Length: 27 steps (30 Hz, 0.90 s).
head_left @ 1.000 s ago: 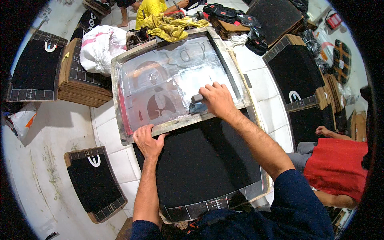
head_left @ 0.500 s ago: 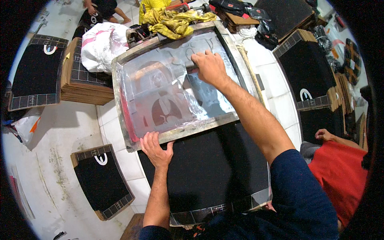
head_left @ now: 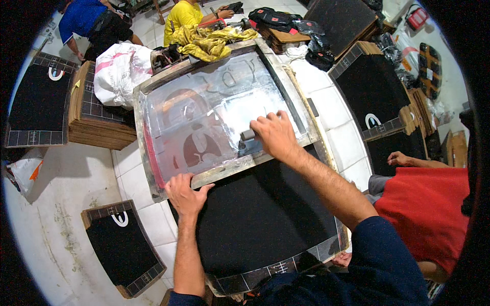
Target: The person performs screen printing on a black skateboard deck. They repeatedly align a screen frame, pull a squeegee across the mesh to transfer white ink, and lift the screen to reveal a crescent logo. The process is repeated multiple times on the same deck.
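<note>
A screen printing frame [head_left: 223, 173] lies over the far part of a board covered with black fabric [head_left: 250, 214]. Its mesh [head_left: 163, 137] is greyish and carries curved stencil shapes, with a bright wet area at the right. My right hand [head_left: 275, 135] is closed around a squeegee [head_left: 247, 135] on the mesh near the frame's front rail; most of the squeegee is hidden beneath the fingers. At the frame's near left corner, my left hand [head_left: 186, 195] grips the rail, fingers over it and thumb stretched to the right.
Stacked boards [head_left: 99, 131] and a white sack [head_left: 122, 71] stand at the left. A yellow cloth [head_left: 214, 41] lies beyond the frame. Black fabric panels with white prints lie left and right. A person in red [head_left: 423, 214] is close at my right; others are at the back.
My right hand has drawn the squeegee toward me, from the far part of the mesh to near the front rail. My left hand keeps its place on the corner. People at the back show more.
</note>
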{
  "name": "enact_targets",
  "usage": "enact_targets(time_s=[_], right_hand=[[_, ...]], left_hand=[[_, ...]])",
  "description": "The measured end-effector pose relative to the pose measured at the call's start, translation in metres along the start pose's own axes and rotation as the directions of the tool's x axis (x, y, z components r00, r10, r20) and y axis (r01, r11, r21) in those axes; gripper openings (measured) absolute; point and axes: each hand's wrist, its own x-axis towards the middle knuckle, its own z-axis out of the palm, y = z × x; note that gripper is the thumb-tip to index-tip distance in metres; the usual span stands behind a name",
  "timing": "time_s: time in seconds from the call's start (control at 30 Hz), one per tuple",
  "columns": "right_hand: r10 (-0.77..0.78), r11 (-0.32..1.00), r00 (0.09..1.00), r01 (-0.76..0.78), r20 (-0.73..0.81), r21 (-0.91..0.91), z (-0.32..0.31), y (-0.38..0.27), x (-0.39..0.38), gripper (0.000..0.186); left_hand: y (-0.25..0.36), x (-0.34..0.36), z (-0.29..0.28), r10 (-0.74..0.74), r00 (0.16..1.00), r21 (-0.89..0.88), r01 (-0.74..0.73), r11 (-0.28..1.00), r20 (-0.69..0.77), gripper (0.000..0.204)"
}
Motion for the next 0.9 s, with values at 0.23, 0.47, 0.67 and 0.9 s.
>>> enact_targets(time_s=[0.23, 0.47, 0.67, 0.9], right_hand=[[-0.003, 0.998, 0.984, -0.008, 0.18, 0.059, -0.02, 0.006, 0.019, 0.029], [-0.011, 1.0, 0.964, 0.006, 0.266, 0.021, 0.016, 0.028, 0.058, 0.04], [0.026, 1.0, 0.976, -0.028, 0.216, 0.006, 0.063, 0.07, 0.171, 0.048], [0.04, 0.996, 0.999, -0.039, -0.023, 0.078, 0.014, 0.007, 0.023, 0.034]], left_hand=[[0.001, 0.01, -0.015, 0.029, 1.0, -0.054, -0.029, 0.998, -0.003, 0.06], [0.002, 0.012, -0.014, 0.012, 1.0, -0.084, -0.011, 0.996, 0.017, 0.06], [0.005, 0.012, -0.017, -0.005, 1.0, -0.092, 0.007, 0.996, 0.023, 0.059], [0.006, 0.013, -0.02, 0.004, 1.0, -0.106, -0.003, 0.994, 0.014, 0.057]])
